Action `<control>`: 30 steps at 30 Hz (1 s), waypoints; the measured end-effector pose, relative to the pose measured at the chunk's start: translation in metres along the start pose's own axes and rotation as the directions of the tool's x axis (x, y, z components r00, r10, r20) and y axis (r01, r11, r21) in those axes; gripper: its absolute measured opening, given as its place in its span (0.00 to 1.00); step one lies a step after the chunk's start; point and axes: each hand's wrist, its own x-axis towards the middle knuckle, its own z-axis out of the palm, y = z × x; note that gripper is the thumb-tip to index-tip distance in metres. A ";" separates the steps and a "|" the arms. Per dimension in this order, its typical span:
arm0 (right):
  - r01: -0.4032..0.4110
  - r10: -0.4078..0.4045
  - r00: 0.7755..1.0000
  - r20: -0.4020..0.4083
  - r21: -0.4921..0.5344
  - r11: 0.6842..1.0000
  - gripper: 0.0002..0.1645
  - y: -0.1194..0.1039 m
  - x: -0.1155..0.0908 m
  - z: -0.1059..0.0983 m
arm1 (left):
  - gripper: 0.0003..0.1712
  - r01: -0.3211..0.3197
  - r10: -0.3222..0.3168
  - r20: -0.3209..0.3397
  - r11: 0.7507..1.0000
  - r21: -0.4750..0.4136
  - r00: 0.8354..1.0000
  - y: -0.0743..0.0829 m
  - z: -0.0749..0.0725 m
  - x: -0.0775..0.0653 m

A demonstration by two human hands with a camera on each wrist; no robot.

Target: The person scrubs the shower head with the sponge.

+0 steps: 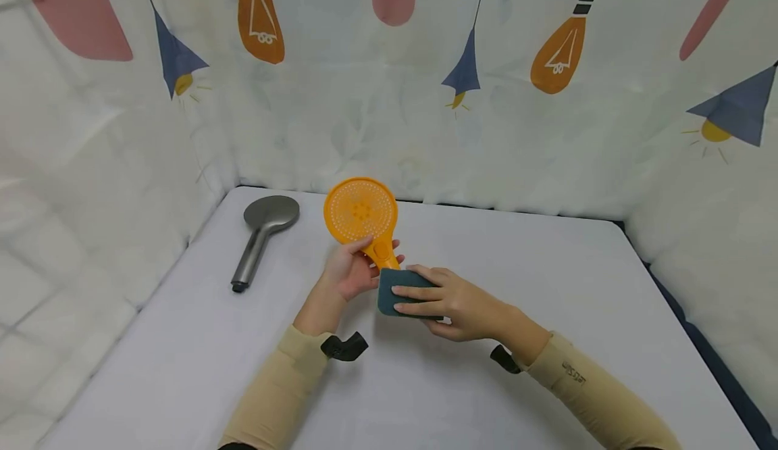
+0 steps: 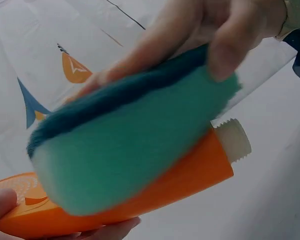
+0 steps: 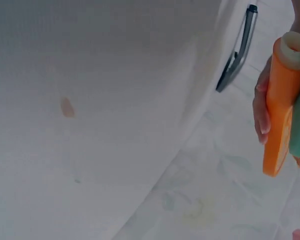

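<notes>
My left hand (image 1: 354, 272) grips an orange shower head (image 1: 361, 210) near its neck, the perforated round face turned up toward me. In the left wrist view the pale threaded end (image 2: 233, 140) of its handle sticks out at the right. My right hand (image 1: 464, 301) holds a sponge (image 1: 395, 294), dark green on one layer and lighter green on the other. The lighter layer (image 2: 125, 155) lies along the orange handle (image 2: 190, 182) in the left wrist view. Fingers spread over the dark side; the thumb is below. The right wrist view shows the sponge beside the shower head.
A grey shower head (image 1: 270, 215) lies on the white table (image 1: 486, 396) to the left, its handle toward me. A white curtain (image 1: 377, 119) printed with lamps and bulbs hangs behind the table and along both sides.
</notes>
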 end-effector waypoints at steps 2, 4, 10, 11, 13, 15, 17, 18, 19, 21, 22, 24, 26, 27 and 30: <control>-0.039 0.039 0.999 -0.016 -0.028 0.999 0.35 0.004 0.004 0.001 | 0.28 0.031 -0.032 0.028 0.999 0.026 0.999 -0.004 -0.001 0.000; -0.083 0.082 0.996 -0.035 -0.044 0.996 0.34 0.009 0.006 0.001 | 0.25 0.052 -0.056 0.054 0.997 0.058 0.997 -0.008 0.001 0.000; -0.065 0.066 0.997 -0.033 0.030 0.997 0.34 0.003 -0.001 0.003 | 0.27 0.043 -0.044 0.021 0.998 0.048 0.999 -0.012 0.002 0.003; -0.043 0.044 0.999 -0.024 0.039 0.998 0.35 0.000 -0.003 0.003 | 0.28 0.032 -0.032 0.007 0.999 0.033 0.999 -0.012 0.002 0.004; -0.003 0.004 1.000 -0.009 0.039 0.999 0.36 -0.004 -0.003 0.003 | 0.30 0.011 -0.011 -0.026 1.000 0.002 1.000 -0.011 0.001 0.005; 0.010 -0.010 1.000 0.000 0.017 1.000 0.36 -0.004 -0.002 0.002 | 0.29 0.010 -0.010 -0.013 1.000 0.001 1.000 -0.011 0.001 0.005; -0.007 0.007 1.000 -0.003 -0.008 1.000 0.36 -0.001 0.001 -0.001 | 0.29 0.037 -0.037 0.025 0.999 0.007 0.999 -0.012 0.003 0.004; -0.028 0.027 1.000 -0.010 -0.018 0.999 0.35 0.001 0.002 -0.001 | 0.29 0.055 -0.056 0.045 0.998 0.025 0.997 -0.013 0.003 0.004; -0.049 0.049 0.999 -0.014 -0.028 0.998 0.35 0.002 0.004 -0.001 | 0.30 0.063 -0.066 0.061 0.997 0.049 0.996 -0.013 0.003 0.003; -0.078 0.077 0.997 -0.021 -0.029 0.997 0.36 0.004 0.005 0.000 | 0.30 0.066 -0.073 0.085 0.994 0.082 0.994 -0.013 0.003 0.002; -0.078 0.078 0.997 -0.023 -0.019 0.997 0.35 0.004 0.005 0.001 | 0.31 0.061 -0.068 0.077 0.994 0.091 0.995 -0.012 0.004 0.001; -0.050 0.050 0.999 -0.021 0.006 0.999 0.35 0.002 0.002 0.001 | 0.30 0.031 -0.035 0.042 0.995 0.095 0.999 -0.010 0.004 0.000; -0.004 0.005 1.000 -0.022 0.035 0.999 0.36 -0.001 -0.002 0.000 | 0.30 0.001 -0.001 -0.002 0.997 0.079 1.000 -0.008 0.003 0.000; 0.014 -0.012 1.000 -0.024 0.046 0.999 0.37 -0.002 -0.003 0.000 | 0.29 -0.009 0.011 -0.029 0.997 0.071 1.000 -0.008 0.003 0.000; 0.026 -0.024 0.999 -0.037 0.052 0.998 0.37 -0.001 -0.005 -0.003 | 0.30 -0.008 0.011 -0.040 0.997 0.070 0.999 -0.008 0.003 0.001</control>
